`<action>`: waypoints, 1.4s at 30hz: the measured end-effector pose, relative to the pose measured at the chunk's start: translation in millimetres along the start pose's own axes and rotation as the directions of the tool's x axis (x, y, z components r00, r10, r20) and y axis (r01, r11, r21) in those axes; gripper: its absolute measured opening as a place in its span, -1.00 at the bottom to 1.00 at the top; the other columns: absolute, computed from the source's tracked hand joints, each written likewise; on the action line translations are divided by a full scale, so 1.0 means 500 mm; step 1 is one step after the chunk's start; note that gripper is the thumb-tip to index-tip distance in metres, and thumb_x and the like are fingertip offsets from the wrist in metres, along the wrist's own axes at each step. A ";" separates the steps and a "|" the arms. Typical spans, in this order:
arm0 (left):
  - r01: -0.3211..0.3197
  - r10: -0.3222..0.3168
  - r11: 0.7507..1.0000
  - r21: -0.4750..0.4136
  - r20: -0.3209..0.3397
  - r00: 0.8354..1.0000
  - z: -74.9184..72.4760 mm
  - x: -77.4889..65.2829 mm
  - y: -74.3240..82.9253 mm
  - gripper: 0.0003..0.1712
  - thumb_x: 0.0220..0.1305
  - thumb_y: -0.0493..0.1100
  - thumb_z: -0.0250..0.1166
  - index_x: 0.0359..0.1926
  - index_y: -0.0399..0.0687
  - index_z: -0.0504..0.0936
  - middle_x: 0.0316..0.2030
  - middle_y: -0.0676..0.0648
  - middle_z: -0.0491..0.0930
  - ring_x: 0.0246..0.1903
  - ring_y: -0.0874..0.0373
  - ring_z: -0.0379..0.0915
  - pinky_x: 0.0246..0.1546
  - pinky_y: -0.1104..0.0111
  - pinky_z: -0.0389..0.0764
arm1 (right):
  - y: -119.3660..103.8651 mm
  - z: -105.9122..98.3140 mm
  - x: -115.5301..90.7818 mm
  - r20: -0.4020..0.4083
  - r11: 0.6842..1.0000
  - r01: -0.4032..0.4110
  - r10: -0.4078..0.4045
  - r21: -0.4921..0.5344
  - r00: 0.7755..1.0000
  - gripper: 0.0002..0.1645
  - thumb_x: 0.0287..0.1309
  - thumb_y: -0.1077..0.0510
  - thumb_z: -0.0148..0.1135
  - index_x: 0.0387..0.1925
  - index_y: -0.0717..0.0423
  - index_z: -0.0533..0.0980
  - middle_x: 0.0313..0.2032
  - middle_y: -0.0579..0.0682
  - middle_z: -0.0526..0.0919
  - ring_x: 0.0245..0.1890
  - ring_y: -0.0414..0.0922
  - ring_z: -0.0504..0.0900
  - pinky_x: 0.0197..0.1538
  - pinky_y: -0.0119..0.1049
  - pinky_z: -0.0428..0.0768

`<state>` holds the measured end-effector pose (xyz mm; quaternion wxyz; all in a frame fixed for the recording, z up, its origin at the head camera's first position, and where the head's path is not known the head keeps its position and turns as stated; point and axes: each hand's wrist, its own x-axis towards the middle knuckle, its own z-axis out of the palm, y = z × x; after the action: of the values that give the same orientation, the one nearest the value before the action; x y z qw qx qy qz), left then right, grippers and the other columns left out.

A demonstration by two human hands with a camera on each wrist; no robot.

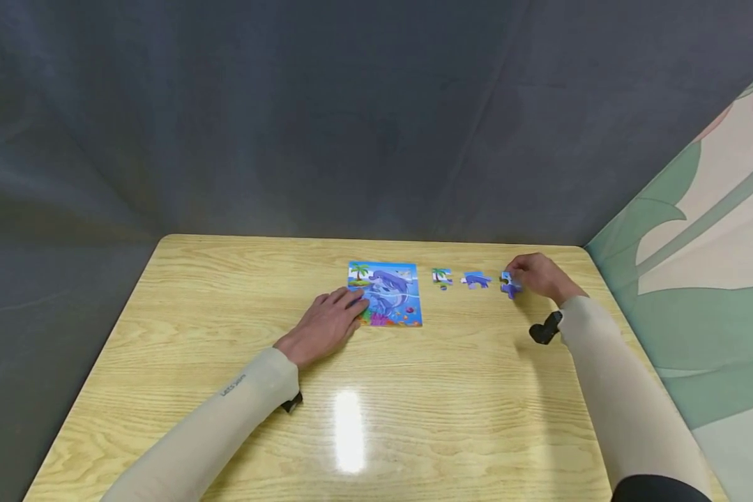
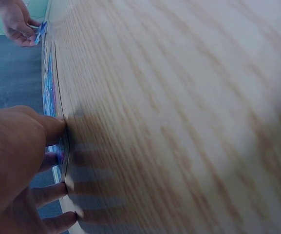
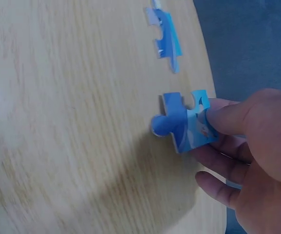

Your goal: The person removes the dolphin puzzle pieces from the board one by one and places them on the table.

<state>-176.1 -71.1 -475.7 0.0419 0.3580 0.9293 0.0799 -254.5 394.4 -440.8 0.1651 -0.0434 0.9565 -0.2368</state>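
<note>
A square dolphin picture (image 1: pixel 392 289), with a palm tree and coral, lies flat toward the back of the table. My left hand (image 1: pixel 326 322) rests at its lower left corner, fingers spread over that edge; the left wrist view shows the fingertips on the picture and the wood beside it. My right hand (image 1: pixel 537 274) pinches a blue puzzle piece (image 3: pixel 186 122) between thumb and fingers, over the table's right side. Left of it lie a dolphin puzzle piece (image 1: pixel 476 279) and a palm-tree puzzle piece (image 1: pixel 442 277), in a row with gaps between.
The pale wooden table (image 1: pixel 427 404) ends at a back edge just behind the pieces. A dark grey curtain (image 1: pixel 364 125) hangs behind it, and a floral cloth (image 1: pixel 715 279) stands along the right. Black wrist cameras (image 1: pixel 544 329) sit under the cuffs.
</note>
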 end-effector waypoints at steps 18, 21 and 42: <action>0.000 0.000 1.000 -0.024 0.012 1.000 -0.002 0.003 0.007 -0.44 0.72 -0.04 0.02 0.59 -0.05 0.37 0.61 -0.17 0.29 0.59 -0.29 0.20 0.49 -0.23 0.40 | -0.001 0.013 -0.006 -0.065 1.000 -0.012 0.011 -0.025 0.998 -0.63 0.63 0.17 -0.03 0.09 0.33 0.62 0.11 0.39 0.69 0.04 0.23 0.64 0.11 0.13 0.60; -0.003 0.003 1.000 -0.024 0.007 1.000 -0.002 0.001 0.006 -0.44 0.72 -0.04 0.02 0.59 -0.07 0.37 0.61 -0.18 0.29 0.59 -0.29 0.20 0.48 -0.23 0.41 | -0.017 0.016 -0.004 -0.082 1.000 0.002 -0.004 -0.016 0.997 -0.63 0.63 0.15 -0.01 0.10 0.34 0.61 0.09 0.39 0.69 0.03 0.23 0.65 0.13 0.17 0.59; -0.010 0.010 1.000 0.004 -0.086 0.996 0.009 0.003 0.014 -0.55 0.71 -0.13 0.02 0.46 -0.09 0.54 0.32 -0.19 0.53 0.42 -0.24 0.42 0.26 -0.11 0.63 | -0.284 0.112 0.047 -0.007 0.955 0.295 -0.295 -0.001 0.955 -0.68 0.59 0.22 0.07 0.12 0.30 0.66 -0.01 0.19 0.62 -0.10 0.05 0.61 0.06 0.03 0.63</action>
<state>-171.8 -64.3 -479.1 0.0007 0.3590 0.9286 0.0940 -257.3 240.6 -427.9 0.1242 -0.1849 0.9399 -0.2588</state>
